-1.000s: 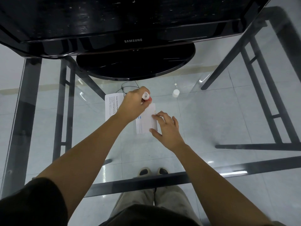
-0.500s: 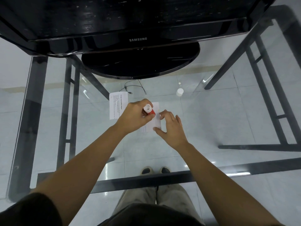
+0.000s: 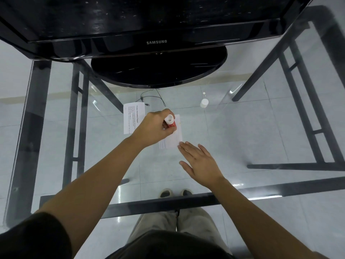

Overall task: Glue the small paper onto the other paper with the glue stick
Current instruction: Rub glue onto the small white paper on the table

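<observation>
The glue stick (image 3: 170, 122) stands nearly upright over the small paper (image 3: 172, 140), its round white end turned up towards the camera and its red barrel leaning down and a little to the right; the gluing end is hidden behind the hand, so contact with the sheet cannot be told. The left hand (image 3: 152, 128) grips the stick with its fingers curled round the barrel, only the top of the stick showing above them. The small paper lies flat on the glass worktop (image 3: 242, 131), its long axis running from near to far, its left part covered by the left hand. The right hand (image 3: 202, 162) is flat with its fingers (image 3: 187, 151) straight and spread, the foremost fingertip touching the near right corner of the small paper, the rest of the hand on the glass just nearer than the sheet. The printed paper (image 3: 133, 116) lies just left of the small paper, its long axis also near to far, partly under the left hand. A white cap (image 3: 204, 103) stands further right, well apart from both hands, in front of the Samsung monitor (image 3: 156, 42)
</observation>
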Motion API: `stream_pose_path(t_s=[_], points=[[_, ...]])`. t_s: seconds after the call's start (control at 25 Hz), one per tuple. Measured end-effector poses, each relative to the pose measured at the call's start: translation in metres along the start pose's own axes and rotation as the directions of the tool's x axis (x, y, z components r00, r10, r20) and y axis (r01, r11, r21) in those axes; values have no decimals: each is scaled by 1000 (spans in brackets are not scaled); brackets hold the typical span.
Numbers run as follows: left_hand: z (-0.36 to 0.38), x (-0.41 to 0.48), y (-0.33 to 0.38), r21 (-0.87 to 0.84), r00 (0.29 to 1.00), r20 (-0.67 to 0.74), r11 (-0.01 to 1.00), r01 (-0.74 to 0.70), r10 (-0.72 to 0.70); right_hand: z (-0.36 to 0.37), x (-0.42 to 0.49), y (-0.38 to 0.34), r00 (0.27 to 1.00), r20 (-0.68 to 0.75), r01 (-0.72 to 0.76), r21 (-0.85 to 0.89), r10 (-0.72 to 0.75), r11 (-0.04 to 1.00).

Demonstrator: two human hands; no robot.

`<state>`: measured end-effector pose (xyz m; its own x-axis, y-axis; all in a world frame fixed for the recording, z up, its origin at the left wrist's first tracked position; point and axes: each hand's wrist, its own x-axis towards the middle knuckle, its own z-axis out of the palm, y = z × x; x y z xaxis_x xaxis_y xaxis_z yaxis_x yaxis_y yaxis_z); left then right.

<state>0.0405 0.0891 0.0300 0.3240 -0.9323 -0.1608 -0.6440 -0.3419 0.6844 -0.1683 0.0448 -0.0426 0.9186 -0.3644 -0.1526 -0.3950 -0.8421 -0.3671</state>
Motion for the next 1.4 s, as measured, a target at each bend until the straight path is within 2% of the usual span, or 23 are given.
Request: stream_pose_path(t_s=[0.08,0.24,0.4,0.48,0.64,0.8,0.84,1.0,1.2,1.4], points=[[-4,5,-2,9,1000,-1,1000,14,-14,1,0,0,1000,-8,-1,26,2,1000],[-7,6,-4,-21,990,-132,998,54,-56,1,0,0,999,-49,-6,64,9,998],[4,-14,-2,-18,998,57,999,-32,33,1,0,-1,998,-62,-5,48,8,999],[6,-18,-4,-28,998,60,999,-26,28,1,0,-2,998,-67,-11,43,14,999],[0,-14,-5,22,997,-70,999,-41,42,1,-1,-2,998,-61,-15,29,17,999],[2,-22,-3,16,989,114,995,-95,93,1,0,-1,998,-53,-18,29,19,999],[2,-22,-4,26,989,119,995,-94,90,1,0,-2,999,-43,-19,29,20,999],[-3,-15,-7,40,997,-29,997,-64,65,2,0,0,999,-25,-24,36,25,999],[6,-11,4,27,990,57,991,-128,126,2,1,0,1000,-22,-21,38,22,999],[-3,3,0,47,995,-50,996,-79,81,3,0,0,999,-32,-15,38,16,999]])
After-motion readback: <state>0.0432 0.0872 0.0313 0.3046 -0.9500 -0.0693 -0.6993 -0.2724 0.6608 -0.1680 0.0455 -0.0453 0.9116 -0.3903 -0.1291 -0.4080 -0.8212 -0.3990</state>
